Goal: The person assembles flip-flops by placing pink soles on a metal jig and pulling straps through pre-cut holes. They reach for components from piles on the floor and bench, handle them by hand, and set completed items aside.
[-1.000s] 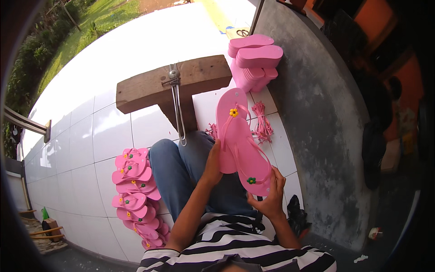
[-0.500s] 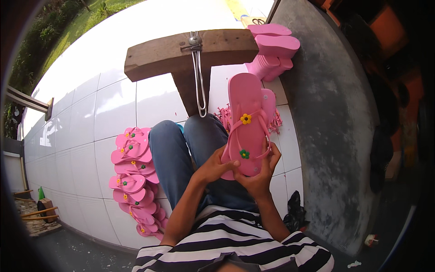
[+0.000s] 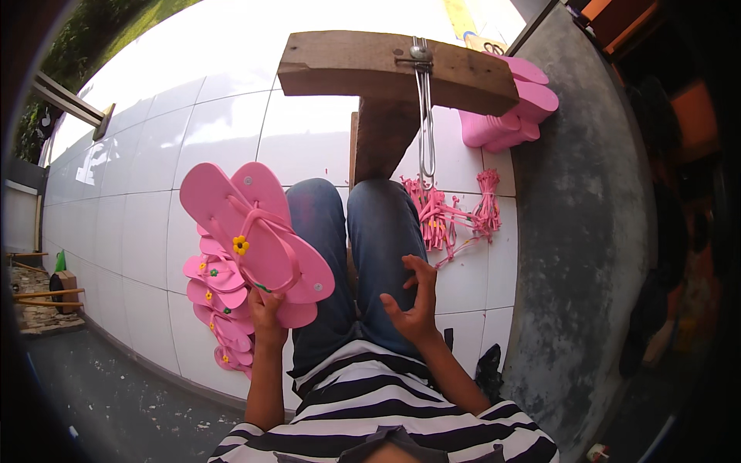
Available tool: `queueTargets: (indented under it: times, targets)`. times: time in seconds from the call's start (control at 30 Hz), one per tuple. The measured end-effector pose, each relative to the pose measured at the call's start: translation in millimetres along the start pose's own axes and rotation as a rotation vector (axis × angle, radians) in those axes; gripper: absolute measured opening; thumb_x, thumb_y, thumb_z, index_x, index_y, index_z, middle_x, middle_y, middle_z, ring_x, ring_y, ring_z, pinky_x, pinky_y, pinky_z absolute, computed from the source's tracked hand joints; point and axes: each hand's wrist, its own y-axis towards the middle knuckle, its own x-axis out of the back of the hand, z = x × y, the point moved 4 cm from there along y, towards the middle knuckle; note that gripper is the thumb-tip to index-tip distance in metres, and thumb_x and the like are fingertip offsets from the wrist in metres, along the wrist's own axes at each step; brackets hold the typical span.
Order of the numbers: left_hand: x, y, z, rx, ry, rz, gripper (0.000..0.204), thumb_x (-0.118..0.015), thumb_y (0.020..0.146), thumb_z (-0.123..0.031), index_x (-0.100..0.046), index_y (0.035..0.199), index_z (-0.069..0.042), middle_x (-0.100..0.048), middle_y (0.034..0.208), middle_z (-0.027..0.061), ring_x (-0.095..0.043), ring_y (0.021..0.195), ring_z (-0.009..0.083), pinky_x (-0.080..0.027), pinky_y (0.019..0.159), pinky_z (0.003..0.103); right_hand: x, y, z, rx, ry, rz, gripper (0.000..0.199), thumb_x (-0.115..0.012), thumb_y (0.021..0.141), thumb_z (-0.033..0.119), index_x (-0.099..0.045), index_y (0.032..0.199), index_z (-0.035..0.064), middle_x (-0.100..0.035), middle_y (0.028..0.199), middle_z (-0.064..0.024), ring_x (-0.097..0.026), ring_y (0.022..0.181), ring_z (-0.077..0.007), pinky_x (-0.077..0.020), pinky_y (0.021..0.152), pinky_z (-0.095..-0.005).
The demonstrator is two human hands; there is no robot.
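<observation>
1. Flip-flops [image 3: 270, 255], a pink pair, are held up on the left, beside the left knee [image 3: 316, 202]. They look assembled: the front one has its strap fitted; the rear one is mostly covered.
2. The two overlap at an angle, slanting from far left to near right. A yellow flower [image 3: 241, 245] sits on the front strap, and a bit of green trim [image 3: 262, 288] peeks out below it. Each sole has a small pale dot, one at the far end, one at the near.
3. The left hand [image 3: 266, 312] grips the pair's near end. The right hand [image 3: 419, 309] holds nothing, fingers loosely curled above the right thigh.
4. Strapped sandals [image 3: 218, 299] lie along the floor at left, apparently finished.
5. Work seems to remain: loose straps [image 3: 436, 220] lie right of the knees, and plain soles [image 3: 534, 100] are stacked far right.
6. Beyond the knees stands a T-shaped wooden stand [image 3: 347, 69] with a metal loop [image 3: 424, 123] hanging from it.
</observation>
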Motion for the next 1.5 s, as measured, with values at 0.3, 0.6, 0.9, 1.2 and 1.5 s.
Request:
queueTargets:
  times: [0.3, 0.6, 0.9, 1.2, 1.5]
  targets:
    - [160.0, 102.8, 82.1, -0.037, -0.432, -0.558, 0.044, -0.062, 0.097, -0.033, -0.055, 0.128, -0.004, -0.064, 0.119, 0.0093, -0.066, 0.104, 0.0223, -0.059, 0.086, 0.036, -1.1, 16.3, 2.7, 0.126, -0.144, -0.128, 0.024, -0.067, 0.079, 0.002, -0.065, 0.102, 0.0049, -0.063, 0.103, -0.0094, -0.059, 0.098, -0.0276, -0.0499, 0.082, -0.0368]
    - [128.1, 61.4, 106.2, 0.28, -0.447, -0.563, 0.07, -0.066, 0.087, -0.026, -0.035, 0.145, -0.005, -0.032, 0.152, 0.0175, -0.035, 0.14, 0.0323, -0.032, 0.116, 0.045, 6.0, 17.8, -3.2, 0.09, -0.068, -0.194, 0.018, -0.064, 0.078, -0.003, -0.065, 0.094, 0.0044, -0.064, 0.098, -0.0082, -0.061, 0.091, -0.0265, -0.0499, 0.078, -0.0361]
    - [-62.5, 66.5, -35.8, -0.381, 0.237, -0.13, 0.044, -0.045, 0.099, -0.016, -0.042, 0.141, -0.004, -0.055, 0.135, 0.0128, -0.05, 0.124, 0.0237, -0.037, 0.105, 0.039, 7.4, 12.6, -10.6, -0.043, 0.063, -0.238, 0.015, -0.061, 0.083, -0.004, -0.064, 0.095, 0.0044, -0.063, 0.092, -0.0065, -0.057, 0.081, -0.0182, -0.0473, 0.063, -0.029]
    - [-147.5, 113.8, -29.4, -0.855, 1.638, 0.405, 0.023, -0.068, 0.087, -0.018, -0.068, 0.109, -0.011, -0.071, 0.095, 0.005, -0.065, 0.094, 0.0234, -0.044, 0.089, 0.036, 39.2, 22.7, -12.1, -0.076, -0.133, -0.329, 0.01, -0.061, 0.088, 0.001, -0.063, 0.097, 0.004, -0.061, 0.083, -0.006, -0.055, 0.066, -0.0176, -0.0435, 0.055, -0.0273]
    - [-118.5, 111.1, -52.9, -0.751, 1.666, 0.182, 0.016, -0.065, 0.089, -0.017, -0.069, 0.102, -0.01, -0.072, 0.094, 0.0058, -0.064, 0.092, 0.0222, -0.043, 0.089, 0.036, 155.9, 134.0, -56.1, -0.219, -0.175, -0.571, 0.022, -0.058, 0.097, 0.022, -0.063, 0.098, 0.0008, -0.065, 0.08, -0.0065, -0.058, 0.068, -0.0138, -0.0467, 0.061, -0.0303]
